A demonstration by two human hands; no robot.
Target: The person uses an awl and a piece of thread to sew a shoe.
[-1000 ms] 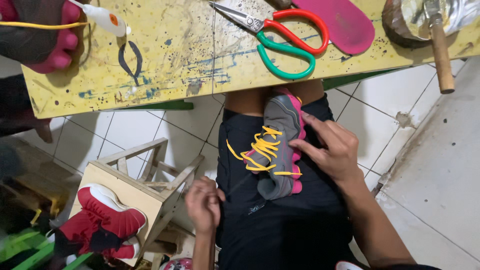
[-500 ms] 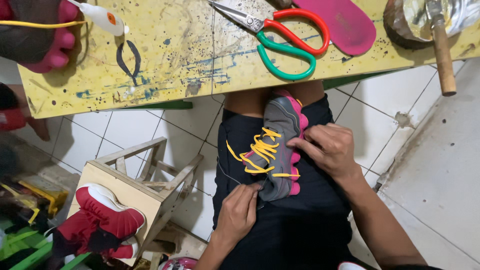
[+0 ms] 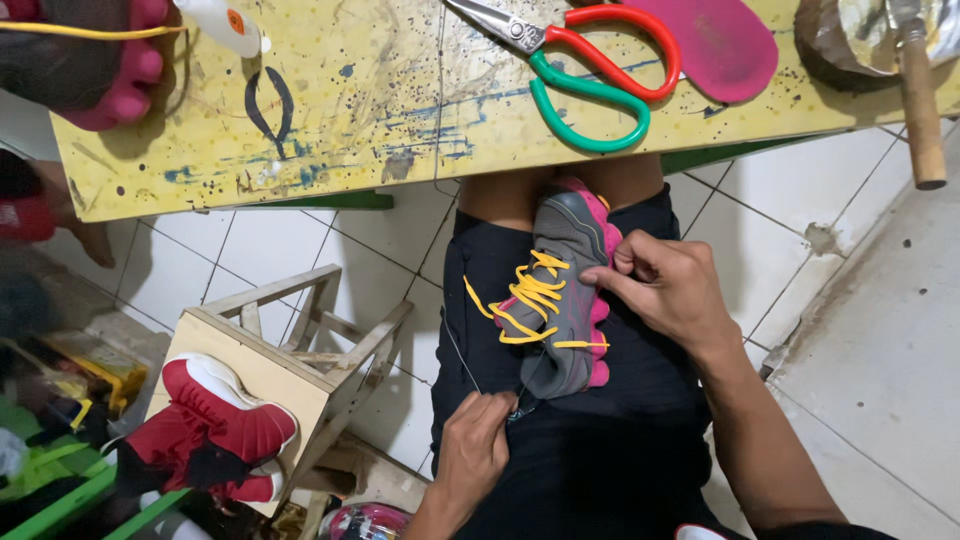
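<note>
A grey and pink sneaker (image 3: 566,250) with yellow laces (image 3: 530,292) lies on my lap, toe toward the table. My right hand (image 3: 668,288) rests on its right side, fingers pinched at the laces near the tongue. My left hand (image 3: 476,450) is at the heel end, fingers pinched on a thin dark thread (image 3: 460,356) that runs up over my black shorts. A needle cannot be made out.
A yellow paint-stained table (image 3: 380,100) spans the top, bearing red-and-green scissors (image 3: 590,62), a pink insole (image 3: 718,42), a wooden-handled tool (image 3: 920,110), a glue bottle (image 3: 228,24) and another shoe (image 3: 90,60). A wooden stool (image 3: 280,360) at the left carries red sneakers (image 3: 210,430).
My left hand has come from beside my thigh to the sneaker's heel and pinched the thread. My right hand slid onto the shoe's side and closed at the laces.
</note>
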